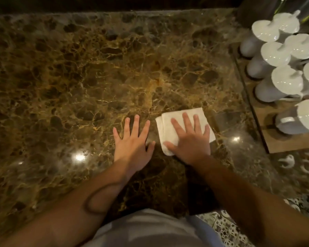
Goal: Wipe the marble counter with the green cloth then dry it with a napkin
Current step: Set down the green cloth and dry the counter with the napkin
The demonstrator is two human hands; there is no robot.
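Head view looks straight down on a brown marble tabletop (78, 72) veined with gold and glossy enough to throw back bright spots of light. Along the right edge a wooden tray (282, 142) carries a cluster of white ceramic cups (278, 54), stacked and packed close together, well apart from both hands. Beyond the tabletop's near right corner a strip of patterned floor (227, 229) shows. Nothing lies on the open marble between the hands and the tray.

A white napkin (169, 120), folded into a rough square, lies flat on the marble near the front edge, right of centre. It sits directly under the right hand (190, 138), with its far edge and left corner showing beyond the fingers, and just beside the left hand (132, 139) without touching it. No green cloth is visible.

Both hands are spread open, palms down. The right hand presses flat on the napkin, fingers fanned across it and the thumb reaching toward its near left corner. The left hand rests bare on the marble, fingers apart, holding nothing. Both forearms are bare.
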